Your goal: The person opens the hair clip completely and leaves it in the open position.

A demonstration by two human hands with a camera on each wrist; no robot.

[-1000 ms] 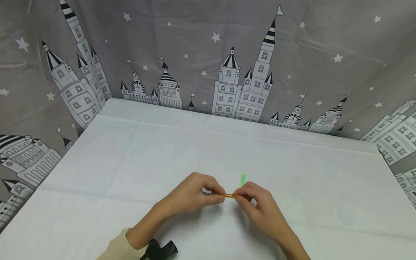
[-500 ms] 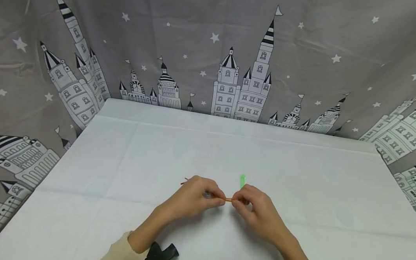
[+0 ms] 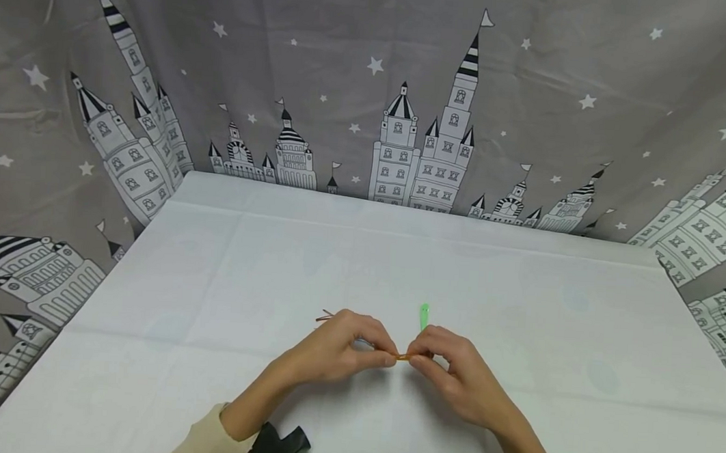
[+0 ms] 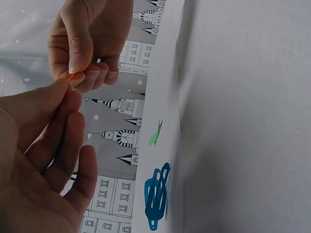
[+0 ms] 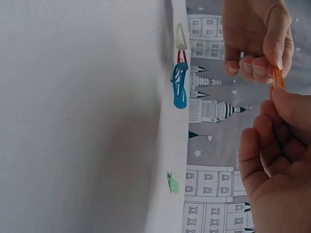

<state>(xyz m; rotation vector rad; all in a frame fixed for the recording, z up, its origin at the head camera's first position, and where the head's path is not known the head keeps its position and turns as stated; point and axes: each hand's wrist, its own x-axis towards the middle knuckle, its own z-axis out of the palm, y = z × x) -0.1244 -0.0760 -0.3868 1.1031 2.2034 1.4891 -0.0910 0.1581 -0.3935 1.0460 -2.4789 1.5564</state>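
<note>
Between the two hands is a small orange hair clip [image 3: 402, 357], its middle showing across the gap between the fingertips. My left hand [image 3: 344, 349] pinches one end of it between thumb and forefinger. The other end is pinched by my right hand [image 3: 461, 377] the same way. In the right wrist view the orange clip [image 5: 278, 78] looks long and narrow, with fingertips covering both ends. Behind the right hand lies a green hair clip [image 3: 424, 314]. Blue hair clips [image 4: 155, 198] lie on the table, mostly hidden behind the left hand in the head view.
A pale clip [image 5: 181, 37] and a red clip [image 5: 181, 56] lie beside the blue ones. Reddish prongs [image 3: 325, 316] stick out past the left hand. The white table [image 3: 262, 262] ends at a grey castle-print curtain [image 3: 341, 61]. Black straps [image 3: 279, 445] hang near the wrists.
Both hands have come slightly closer to the person with the orange hair clip between them. The reddish prongs beyond the left hand have come into sight.
</note>
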